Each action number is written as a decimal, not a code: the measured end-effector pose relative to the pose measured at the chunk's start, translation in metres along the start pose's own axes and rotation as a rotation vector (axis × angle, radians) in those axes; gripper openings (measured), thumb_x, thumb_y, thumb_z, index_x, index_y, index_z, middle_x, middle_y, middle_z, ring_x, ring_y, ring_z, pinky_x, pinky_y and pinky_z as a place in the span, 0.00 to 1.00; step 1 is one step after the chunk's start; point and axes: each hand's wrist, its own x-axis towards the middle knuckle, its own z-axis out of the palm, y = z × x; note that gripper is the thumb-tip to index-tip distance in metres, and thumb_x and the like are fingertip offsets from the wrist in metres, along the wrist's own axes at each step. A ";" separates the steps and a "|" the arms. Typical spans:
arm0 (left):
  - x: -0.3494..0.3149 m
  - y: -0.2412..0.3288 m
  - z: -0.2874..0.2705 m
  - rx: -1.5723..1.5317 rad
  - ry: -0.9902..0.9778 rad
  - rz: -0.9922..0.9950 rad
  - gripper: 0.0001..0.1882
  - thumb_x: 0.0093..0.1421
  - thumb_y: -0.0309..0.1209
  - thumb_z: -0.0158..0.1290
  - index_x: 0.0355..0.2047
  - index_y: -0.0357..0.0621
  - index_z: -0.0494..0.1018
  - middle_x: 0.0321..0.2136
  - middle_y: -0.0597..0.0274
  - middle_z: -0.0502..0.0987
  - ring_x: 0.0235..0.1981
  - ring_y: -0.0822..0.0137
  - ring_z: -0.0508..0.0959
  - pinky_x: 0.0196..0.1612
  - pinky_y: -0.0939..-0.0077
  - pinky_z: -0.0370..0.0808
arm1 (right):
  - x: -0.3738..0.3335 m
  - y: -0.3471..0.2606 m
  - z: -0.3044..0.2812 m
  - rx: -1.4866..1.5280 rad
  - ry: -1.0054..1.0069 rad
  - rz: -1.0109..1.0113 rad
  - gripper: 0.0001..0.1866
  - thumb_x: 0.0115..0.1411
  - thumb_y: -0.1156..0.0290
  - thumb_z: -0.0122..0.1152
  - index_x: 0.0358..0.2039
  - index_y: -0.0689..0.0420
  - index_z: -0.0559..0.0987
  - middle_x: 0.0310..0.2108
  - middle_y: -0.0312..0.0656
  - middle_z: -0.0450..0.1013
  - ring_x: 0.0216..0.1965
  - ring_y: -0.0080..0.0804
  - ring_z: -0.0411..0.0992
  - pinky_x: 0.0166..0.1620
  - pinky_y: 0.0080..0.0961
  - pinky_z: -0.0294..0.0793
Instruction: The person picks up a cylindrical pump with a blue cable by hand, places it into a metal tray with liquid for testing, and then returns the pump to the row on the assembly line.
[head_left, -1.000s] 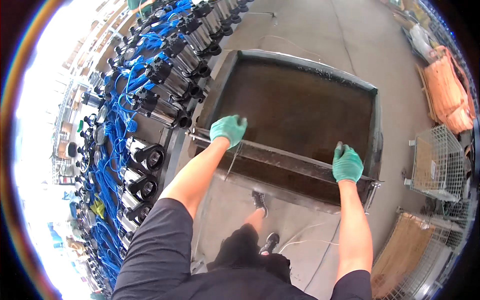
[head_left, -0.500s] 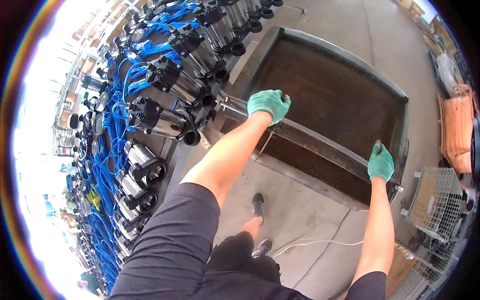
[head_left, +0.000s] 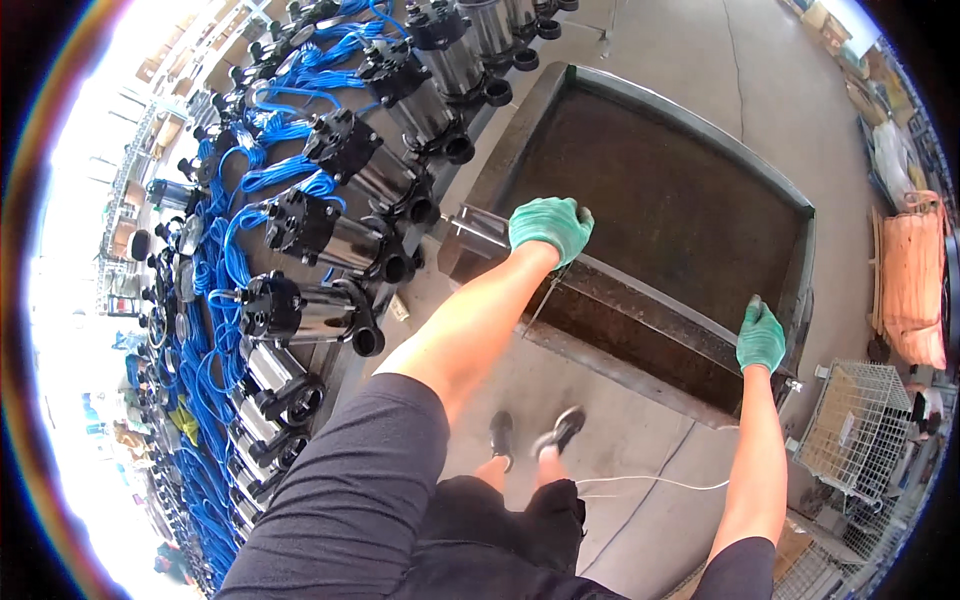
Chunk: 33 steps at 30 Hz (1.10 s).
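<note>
On the concrete floor [head_left: 640, 30] beside the row of pumps [head_left: 330, 240], the big metal tray cart [head_left: 680, 200] looks heavy and stiff, so I keep my left hand [head_left: 548, 226] and right hand [head_left: 762, 338] closed tight around its near rail [head_left: 650, 295].

Large dark, seemingly rusty metal tray [head_left: 640, 210], level on floor

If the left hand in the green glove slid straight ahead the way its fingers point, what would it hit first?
Probably nothing solid at first: the left hand grips the near rim of the big dark metal tray, fingers aimed over its hollow. Beyond lies the tray's rusty floor, then its far wall; depth is hard to judge.
</note>
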 end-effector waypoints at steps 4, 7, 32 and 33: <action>0.013 0.007 0.001 0.005 0.040 0.007 0.24 0.71 0.50 0.41 0.41 0.49 0.82 0.41 0.53 0.85 0.45 0.48 0.83 0.50 0.54 0.79 | 0.020 -0.004 0.004 0.002 -0.025 -0.032 0.32 0.74 0.42 0.36 0.47 0.51 0.83 0.47 0.52 0.81 0.48 0.56 0.78 0.51 0.50 0.77; 0.015 0.015 -0.009 0.025 0.003 -0.032 0.23 0.68 0.48 0.43 0.36 0.49 0.84 0.38 0.54 0.86 0.43 0.51 0.84 0.47 0.55 0.80 | 0.019 0.002 0.007 -0.038 -0.044 -0.036 0.33 0.75 0.42 0.35 0.51 0.53 0.83 0.49 0.50 0.80 0.51 0.52 0.78 0.55 0.47 0.77; -0.207 -0.164 -0.121 -0.400 1.154 -0.096 0.08 0.58 0.27 0.63 0.37 0.43 0.77 0.35 0.53 0.79 0.37 0.52 0.78 0.44 0.59 0.75 | 0.028 0.004 0.013 -0.178 -0.017 -0.142 0.25 0.75 0.53 0.41 0.46 0.59 0.81 0.47 0.54 0.79 0.47 0.56 0.77 0.52 0.49 0.75; -0.232 -0.188 -0.133 -0.447 1.300 -0.182 0.06 0.58 0.24 0.61 0.32 0.43 0.73 0.32 0.55 0.76 0.33 0.53 0.75 0.41 0.58 0.74 | 0.024 0.003 0.009 -0.195 -0.021 -0.101 0.24 0.75 0.53 0.42 0.46 0.59 0.81 0.47 0.54 0.79 0.47 0.56 0.77 0.52 0.49 0.76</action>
